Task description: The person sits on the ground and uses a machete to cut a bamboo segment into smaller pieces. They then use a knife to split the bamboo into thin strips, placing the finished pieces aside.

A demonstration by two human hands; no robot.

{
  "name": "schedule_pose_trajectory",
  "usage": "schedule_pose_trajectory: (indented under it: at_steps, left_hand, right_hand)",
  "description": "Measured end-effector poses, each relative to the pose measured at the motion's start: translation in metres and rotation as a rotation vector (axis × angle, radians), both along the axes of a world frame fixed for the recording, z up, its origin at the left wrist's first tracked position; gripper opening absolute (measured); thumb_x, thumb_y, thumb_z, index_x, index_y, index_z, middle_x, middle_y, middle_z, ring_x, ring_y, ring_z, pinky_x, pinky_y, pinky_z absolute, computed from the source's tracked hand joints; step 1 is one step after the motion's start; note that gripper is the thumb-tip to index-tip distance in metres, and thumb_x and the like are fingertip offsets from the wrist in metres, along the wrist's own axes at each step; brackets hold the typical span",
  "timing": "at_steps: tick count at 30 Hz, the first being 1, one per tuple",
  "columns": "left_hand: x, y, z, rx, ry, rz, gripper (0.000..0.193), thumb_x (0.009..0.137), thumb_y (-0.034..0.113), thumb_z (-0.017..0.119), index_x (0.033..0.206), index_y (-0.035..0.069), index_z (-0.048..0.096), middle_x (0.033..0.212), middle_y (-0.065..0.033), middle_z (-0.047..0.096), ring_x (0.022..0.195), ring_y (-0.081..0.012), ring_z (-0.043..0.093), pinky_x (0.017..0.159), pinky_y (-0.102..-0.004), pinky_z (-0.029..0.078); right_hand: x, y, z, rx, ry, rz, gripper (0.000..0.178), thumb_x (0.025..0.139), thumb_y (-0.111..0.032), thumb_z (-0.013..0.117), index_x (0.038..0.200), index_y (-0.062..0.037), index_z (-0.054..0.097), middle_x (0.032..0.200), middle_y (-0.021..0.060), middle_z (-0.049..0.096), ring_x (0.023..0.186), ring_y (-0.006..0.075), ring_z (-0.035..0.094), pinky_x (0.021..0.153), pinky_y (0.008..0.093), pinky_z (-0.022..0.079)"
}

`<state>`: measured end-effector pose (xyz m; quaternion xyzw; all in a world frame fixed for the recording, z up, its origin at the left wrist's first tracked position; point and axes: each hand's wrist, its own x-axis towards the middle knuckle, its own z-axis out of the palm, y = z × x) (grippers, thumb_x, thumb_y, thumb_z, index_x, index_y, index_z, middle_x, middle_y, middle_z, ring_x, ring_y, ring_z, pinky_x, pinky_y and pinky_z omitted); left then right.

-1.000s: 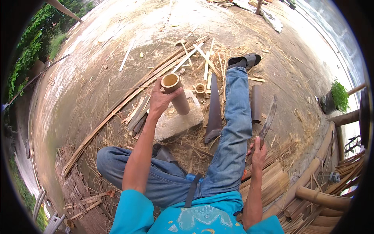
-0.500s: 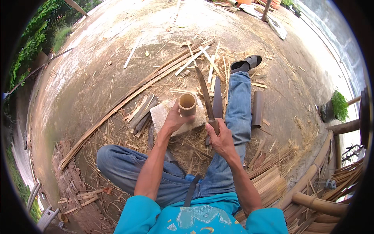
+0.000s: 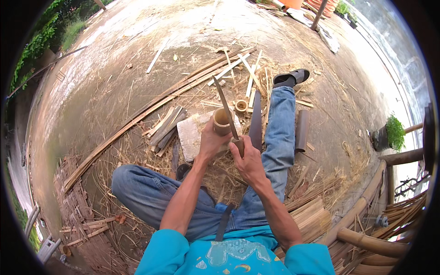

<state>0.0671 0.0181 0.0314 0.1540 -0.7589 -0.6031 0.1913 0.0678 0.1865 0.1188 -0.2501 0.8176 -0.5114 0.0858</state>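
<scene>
My left hand [image 3: 211, 142] is wrapped round a bamboo cup [image 3: 220, 130], its open mouth tipped up toward me. In my right hand [image 3: 250, 160] is the wooden handle of a long machete [image 3: 223, 98]. Its dark blade points away from me and passes over the right side of the cup's rim; whether it touches cannot be told. Both hands are just beyond my lap, over a pale flat block [image 3: 187, 137]. A short bamboo ring [image 3: 241, 106] lies on the ground beyond the cup. Beside my outstretched right leg is a dark, flat tapering blade [image 3: 255, 121].
Long bamboo strips [image 3: 151, 109] run diagonally at the left. Split pieces [image 3: 168, 129] are piled beside the block. A dark bamboo tube [image 3: 301, 130] lies right of my leg. Split bamboo bundles [image 3: 309, 220] and a thick pole [image 3: 373, 242] are at lower right; shavings litter the ground.
The machete has moved left, from beside the cup to over its right rim, with its tip swung left. My right hand has come closer to my left. The bamboo ring now shows.
</scene>
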Motion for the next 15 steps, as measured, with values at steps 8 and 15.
schedule_pose_trajectory:
  at_steps: [8, 15]
  left_hand:
    - [0.0, 0.0, 0.007, 0.034, 0.007, -0.015, 0.061, 0.076, 0.003, 0.084, 0.132, 0.007, 0.06, 0.115, -0.0109, 0.073, 0.106, -0.0227, 0.072, 0.09, -0.0363, 0.058]
    - [-0.004, 0.003, 0.005, -0.05, 0.008, 0.034, 0.061, 0.077, 0.006, 0.086, 0.132, 0.007, 0.06, 0.115, -0.0105, 0.073, 0.108, -0.0205, 0.071, 0.092, -0.035, 0.057]
  right_hand:
    - [-0.002, -0.007, -0.006, 0.024, 0.151, -0.01, 0.033, 0.104, -0.025, 0.063, 0.122, 0.0008, 0.052, 0.082, 0.0214, 0.066, 0.073, 0.0362, 0.068, 0.067, 0.044, 0.051]
    - [0.008, -0.005, 0.043, -0.281, 0.22, -0.151, 0.031, 0.102, -0.018, 0.066, 0.124, -0.0023, 0.051, 0.091, 0.0233, 0.066, 0.078, 0.0395, 0.068, 0.067, 0.0434, 0.054]
